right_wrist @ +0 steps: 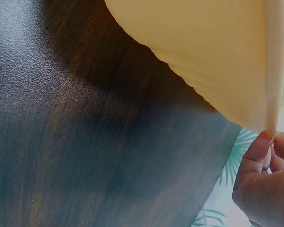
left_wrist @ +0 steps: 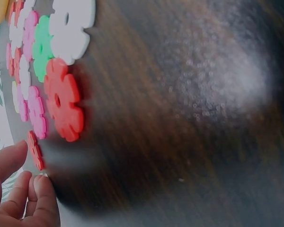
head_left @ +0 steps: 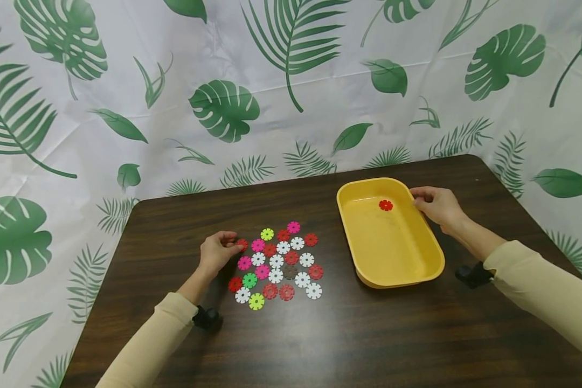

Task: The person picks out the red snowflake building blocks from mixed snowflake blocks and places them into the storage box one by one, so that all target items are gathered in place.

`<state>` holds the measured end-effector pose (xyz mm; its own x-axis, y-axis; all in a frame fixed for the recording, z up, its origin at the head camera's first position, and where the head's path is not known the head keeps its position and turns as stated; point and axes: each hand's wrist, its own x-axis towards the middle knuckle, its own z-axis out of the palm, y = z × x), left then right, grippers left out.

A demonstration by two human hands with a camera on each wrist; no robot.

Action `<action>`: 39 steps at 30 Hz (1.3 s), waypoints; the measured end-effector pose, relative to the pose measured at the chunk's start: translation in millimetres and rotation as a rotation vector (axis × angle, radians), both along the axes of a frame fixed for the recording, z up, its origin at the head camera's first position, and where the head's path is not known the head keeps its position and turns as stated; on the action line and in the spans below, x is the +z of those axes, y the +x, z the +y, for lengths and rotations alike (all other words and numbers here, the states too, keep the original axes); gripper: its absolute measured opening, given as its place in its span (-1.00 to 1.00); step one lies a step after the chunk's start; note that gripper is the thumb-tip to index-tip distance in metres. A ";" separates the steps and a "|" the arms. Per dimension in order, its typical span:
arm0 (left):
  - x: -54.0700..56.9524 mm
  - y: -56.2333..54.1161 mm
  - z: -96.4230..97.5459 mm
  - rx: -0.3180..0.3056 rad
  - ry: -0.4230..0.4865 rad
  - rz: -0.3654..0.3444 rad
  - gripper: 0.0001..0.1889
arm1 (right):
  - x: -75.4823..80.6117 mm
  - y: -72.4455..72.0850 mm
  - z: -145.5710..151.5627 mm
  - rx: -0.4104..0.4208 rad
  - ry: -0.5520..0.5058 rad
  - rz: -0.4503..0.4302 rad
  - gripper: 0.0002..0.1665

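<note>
Toward the left edge of the table (head_left: 320,345), the left hand (head_left: 215,253) has fingertips at a red disc (head_left: 242,245); I cannot tell whether they grasp it. Better to pinch its rim lightly. Toward the far right corner, the right hand (head_left: 438,206) pinches the rim of the yellow tray (head_left: 393,242), good for steadiness.

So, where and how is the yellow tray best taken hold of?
Probably pinch the tray by its right rim, coming from the right: this raised edge is thin, and the right hand pinches it there. Most discs lie to the tray's left.
</note>
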<state>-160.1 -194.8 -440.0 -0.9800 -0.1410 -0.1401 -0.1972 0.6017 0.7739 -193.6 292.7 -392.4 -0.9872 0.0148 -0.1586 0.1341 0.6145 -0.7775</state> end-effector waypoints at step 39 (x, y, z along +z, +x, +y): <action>3.9 -0.1 3.9 -0.109 -0.172 0.021 -0.75 | -0.2 -0.8 -0.7 -0.004 0.000 -0.013 -0.50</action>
<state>-160.2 -190.9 -436.0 -0.9933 -0.0541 -0.1024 -0.1086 0.7426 0.6609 -194.4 291.9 -392.6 -0.9851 0.0191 -0.1711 0.1466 0.6142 -0.7755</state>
